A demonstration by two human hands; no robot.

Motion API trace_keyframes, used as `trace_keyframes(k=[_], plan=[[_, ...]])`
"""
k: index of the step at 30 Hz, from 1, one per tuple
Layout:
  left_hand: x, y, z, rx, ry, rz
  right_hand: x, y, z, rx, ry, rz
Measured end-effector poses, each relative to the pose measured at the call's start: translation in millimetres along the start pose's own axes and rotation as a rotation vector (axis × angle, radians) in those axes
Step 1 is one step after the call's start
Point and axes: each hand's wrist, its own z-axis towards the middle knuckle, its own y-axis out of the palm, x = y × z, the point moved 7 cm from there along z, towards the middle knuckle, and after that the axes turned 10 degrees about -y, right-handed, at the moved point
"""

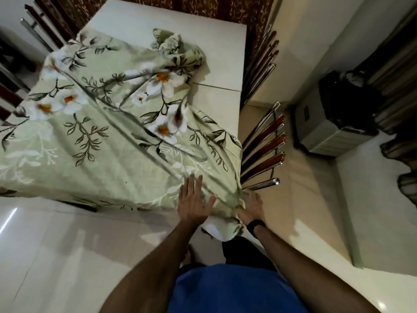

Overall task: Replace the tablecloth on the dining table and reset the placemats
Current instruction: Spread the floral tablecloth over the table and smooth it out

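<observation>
A pale green tablecloth [97,132] with white flowers lies rumpled over the white dining table [221,71]. It covers the near and left part and is bunched toward the far end. The far right of the tabletop is bare. My left hand [195,199] lies flat with straight fingers on the cloth at the near right corner. My right hand [251,207] is at that corner's hanging cloth, beside the table's edge; its fingers look straight and touch the fabric. No placemats are in view.
Chairs with chrome and dark wood backs [265,152] stand along the table's right side, more at the left [33,26]. A grey appliance with a black bag [334,123] sits on the floor at right. A patterned curtain [225,10] hangs behind.
</observation>
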Motion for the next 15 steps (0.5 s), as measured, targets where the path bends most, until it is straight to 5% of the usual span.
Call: trace_keyframes(k=[4,6,9,11,15], plan=[[19.2,19.1,27.3,-0.179,-0.003,0.099,-41.7,14.7,32.8,-0.332,-0.260,-0.349],[24.3,17.8,41.2,-0.154,-0.108,0.198,-51.9,19.5,49.7,-0.475,-0.312,-0.546],[42.8,-1.9,63.5,0.014,-0.270,0.107,-73.1,6.5,81.6,-0.430,-0.355,-0.623],[66.4,-9.8,79.0,0.124,-0.125,0.053,-86.9,2.0,99.8,-0.471,-0.362,-0.573],[114.9,-0.7,116.4,0.083,0.050,0.015,-109.6,-13.8,149.3,-0.549,-0.474,-0.536]])
